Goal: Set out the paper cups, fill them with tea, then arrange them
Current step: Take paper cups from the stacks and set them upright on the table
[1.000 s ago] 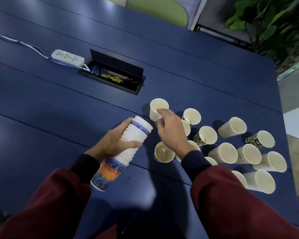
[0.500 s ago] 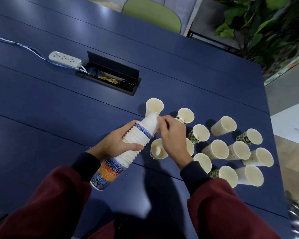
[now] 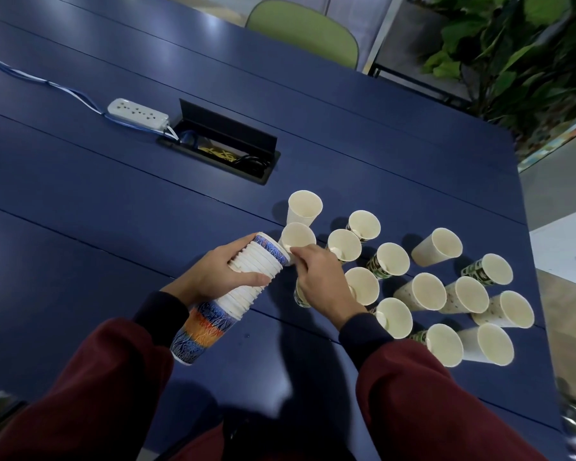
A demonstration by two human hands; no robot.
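Blue bench (image 3: 113, 201) carried the whole set-up. A power strip (image 3: 137, 112) lay beside an open cable hatch (image 3: 226, 146) at the far left, well apart from the work.

Set-out cups (image 3: 423, 292): more than a dozen stood upright in a loose cluster on the right half of the bench. Some were plain white, some had a dark green print. No tea was visible in any. A few held a small pale shape inside, too small to identify.

Nested stack of paper cups (image 3: 246, 284): tilted, with its long axis running from the printed blue-and-orange base near the body up and right to its mouth. The left hand (image 3: 218, 277) was wrapped round its middle, a full closed grip. Whether the base touched the bench could not be told.

Right hand (image 3: 323, 282): just right of the stack's mouth, above one printed cup, with its fingertips pinching the top cup.

Top cup (image 3: 298, 237): plain white and partly drawn out of the stack, its mouth facing up and away. It lay up and left of the right grip, in line with the stack axis. Judgement: the pull should follow that axis, and the right hand was the nearer to the cluster for placing.
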